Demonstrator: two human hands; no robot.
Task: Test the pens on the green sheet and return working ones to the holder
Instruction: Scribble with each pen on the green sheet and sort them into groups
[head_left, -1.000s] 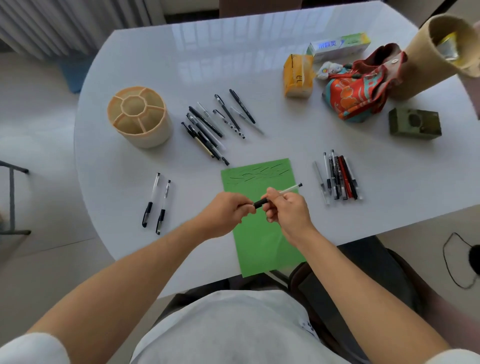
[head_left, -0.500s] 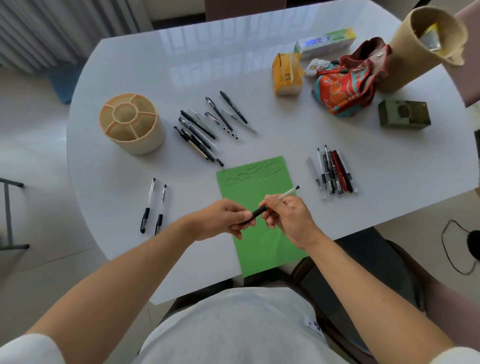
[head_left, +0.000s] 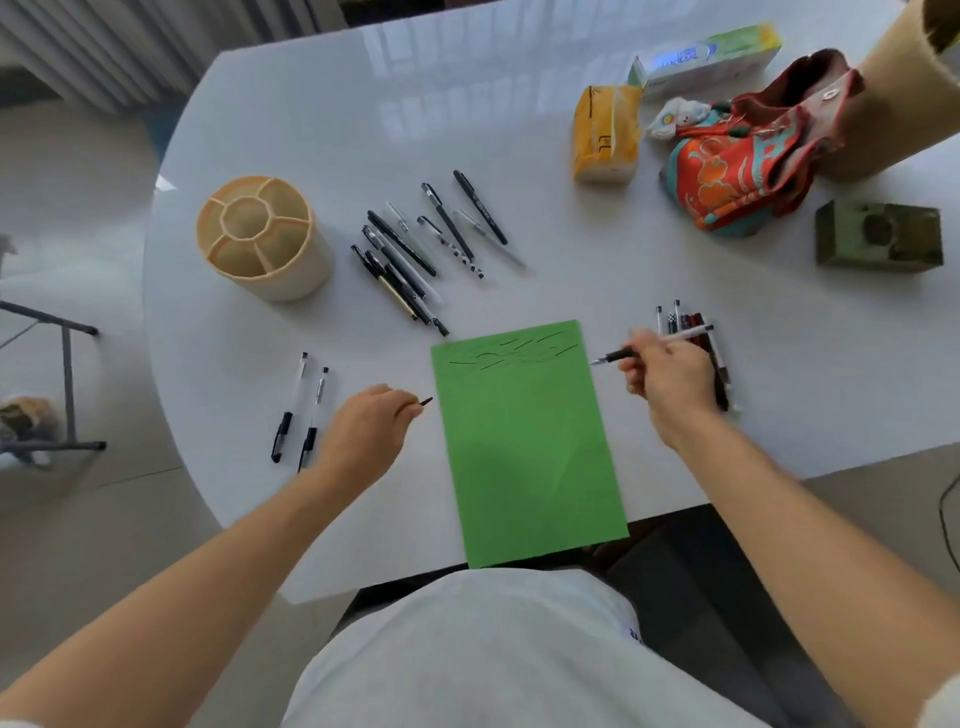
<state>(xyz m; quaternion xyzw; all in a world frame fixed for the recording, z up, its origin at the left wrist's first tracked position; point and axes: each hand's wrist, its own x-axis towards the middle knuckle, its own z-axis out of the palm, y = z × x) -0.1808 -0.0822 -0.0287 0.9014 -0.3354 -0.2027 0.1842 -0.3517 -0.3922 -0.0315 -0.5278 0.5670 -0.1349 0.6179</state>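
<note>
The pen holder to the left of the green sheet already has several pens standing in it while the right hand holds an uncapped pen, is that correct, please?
Not quite: the head view shows the pen holder with all compartments empty. The rest stands: it sits left of the green sheet, and the right hand holds an uncapped pen.

One green sheet (head_left: 530, 447) and one round beige pen holder (head_left: 262, 236) on the table. Two pens (head_left: 301, 410) lie by themselves on the left. The middle pile of pens (head_left: 421, 254) looks like ten or so, and the right bunch (head_left: 696, 332) maybe six, too overlapped to be sure. One uncapped pen (head_left: 652, 345) in hand, plus one cap (head_left: 425, 401).
</note>
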